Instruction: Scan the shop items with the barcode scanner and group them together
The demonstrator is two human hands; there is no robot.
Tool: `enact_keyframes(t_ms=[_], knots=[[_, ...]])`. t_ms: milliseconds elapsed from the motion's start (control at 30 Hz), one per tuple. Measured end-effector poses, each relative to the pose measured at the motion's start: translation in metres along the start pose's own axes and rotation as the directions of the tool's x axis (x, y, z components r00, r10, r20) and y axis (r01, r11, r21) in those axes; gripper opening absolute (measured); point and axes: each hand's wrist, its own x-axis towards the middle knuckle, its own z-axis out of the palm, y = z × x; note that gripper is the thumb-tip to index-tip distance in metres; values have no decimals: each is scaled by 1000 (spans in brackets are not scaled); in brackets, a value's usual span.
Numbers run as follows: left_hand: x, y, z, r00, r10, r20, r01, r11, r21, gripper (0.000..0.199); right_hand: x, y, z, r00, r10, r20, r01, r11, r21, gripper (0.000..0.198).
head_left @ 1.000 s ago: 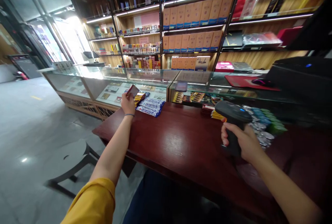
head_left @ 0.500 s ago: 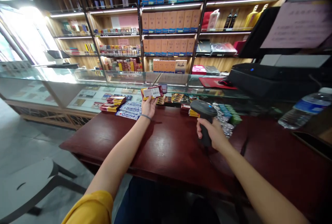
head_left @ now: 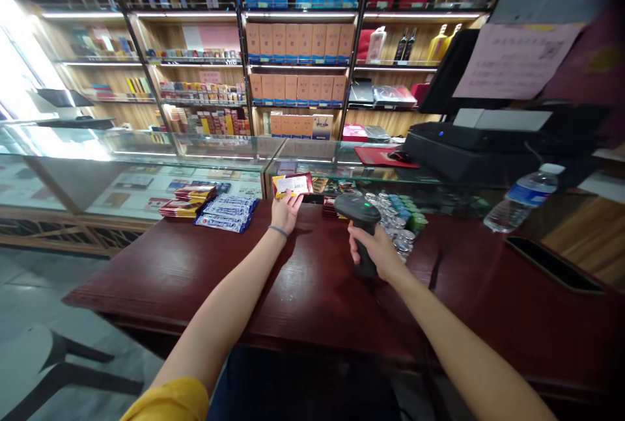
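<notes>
A red and yellow snack packet [head_left: 293, 185] is raised above the desk in my left hand [head_left: 286, 211], its white barcode label facing me. My right hand [head_left: 374, 248] wraps round the handle of a black barcode scanner [head_left: 358, 209], which shows a small green light and points toward the packet's side. Left of my left hand lie blue and white packets [head_left: 227, 213] in a row, with a stack of red and yellow packets [head_left: 188, 201] beside them. Behind the scanner sits another small red stack [head_left: 329, 207], partly hidden. Silver-topped and green round items [head_left: 405, 213] stand just right of it.
The dark red desk [head_left: 293, 297] meets a glass display counter [head_left: 219, 151]. At right are a water bottle [head_left: 525, 198], a phone [head_left: 554, 265] and a black monitor [head_left: 446, 76] with a paper taped on. A grey chair [head_left: 29, 356] stands at lower left.
My view has turned slightly right. The packet has come closer to the scanner, its label still facing me. The scanner's light has changed from blue to green.
</notes>
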Motion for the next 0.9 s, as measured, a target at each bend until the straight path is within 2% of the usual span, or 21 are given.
enact_keyframes(t_ms=[300, 367, 500, 567, 667, 733, 800, 900], knots=[[-1, 0, 4, 998, -13, -66, 19, 995, 93, 16, 3, -4, -13, 999, -47, -24, 47, 999, 27, 27], [-1, 1, 5, 998, 20, -59, -10, 988, 156, 15, 3, -9, -17, 997, -59, -43, 60, 997, 44, 24], [1, 1, 15, 991, 129, 39, -135, 931, 338, 15, 4, -20, -23, 995, -64, -79, 71, 993, 94, 21], [4, -3, 21, 977, 183, 110, -214, 865, 454, 16, 5, -23, -26, 993, -55, -101, 67, 991, 115, 21], [8, -12, 31, 942, 197, 272, -330, 695, 639, 21, 6, -25, -27, 989, -39, -141, 56, 991, 124, 22], [10, -22, 37, 915, 153, 374, -387, 593, 706, 22, 7, -24, -27, 985, -28, -168, 48, 992, 120, 23], [12, -34, 42, 886, 86, 456, -426, 539, 727, 19, 7, -24, -25, 982, -21, -186, 43, 992, 118, 24], [13, -53, 47, 800, -53, 598, -523, 429, 737, 19, 6, -25, -24, 979, -18, -202, 44, 991, 127, 25]])
